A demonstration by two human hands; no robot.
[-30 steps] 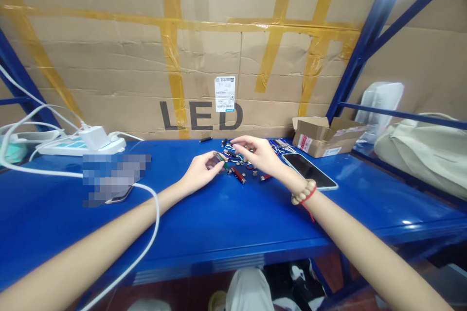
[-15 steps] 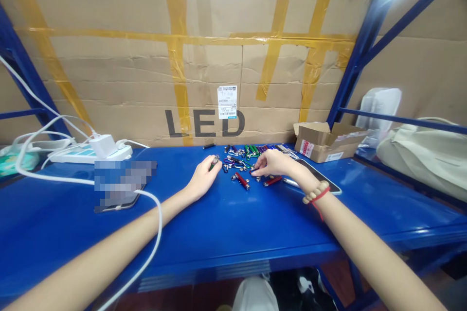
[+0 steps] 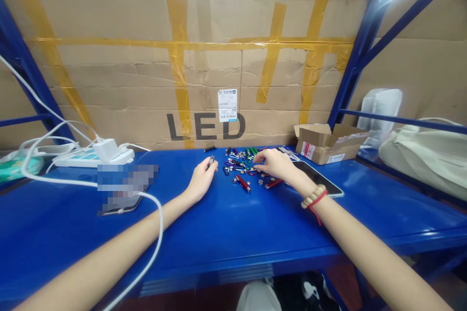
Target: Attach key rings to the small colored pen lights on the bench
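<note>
My left hand (image 3: 202,178) is closed around a small flashlight (image 3: 211,161), whose silver end pokes out above the thumb and forefinger. My right hand (image 3: 275,163) is over the right part of a pile of small flashlights and carabiner clips (image 3: 237,161). Its fingers are bent and drawn together at the pile; whatever they grip is hidden. Just in front of the pile lies a red flashlight (image 3: 243,183) with a silver end. A second red flashlight (image 3: 273,183) is partly below my right hand. Behind my left hand a black tube (image 3: 210,148) rests alone.
A tablet (image 3: 319,177) lies beneath my right forearm, with an open cardboard box (image 3: 328,143) behind it. At left are a power strip (image 3: 87,155), a blurred phone-like device (image 3: 126,199) and a white cable (image 3: 159,223) looping over my left forearm. A large carton (image 3: 138,87) closes off the back.
My right hand has shifted slightly up and back within the pile. My left hand keeps the flashlight and has moved a little left. The view has tilted slightly.
</note>
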